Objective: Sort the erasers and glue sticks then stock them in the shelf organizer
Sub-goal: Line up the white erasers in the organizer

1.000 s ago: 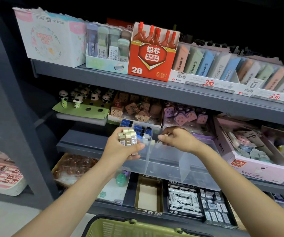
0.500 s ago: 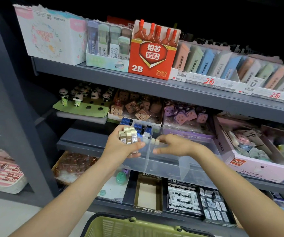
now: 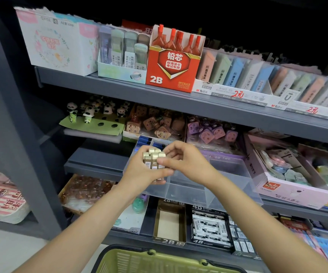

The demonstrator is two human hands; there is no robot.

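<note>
1. Left hand (image 3: 139, 172) grips a bundle of erasers (image 3: 153, 157) above the clear organizer (image 3: 188, 191).
2. Right hand (image 3: 186, 162) pinches one; its fingertips are partly hidden.
3. Green basket (image 3: 159, 261), near, is cut off.

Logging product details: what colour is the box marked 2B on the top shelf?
The 2B box is red with white lettering, seen clearly in the head view.
</note>
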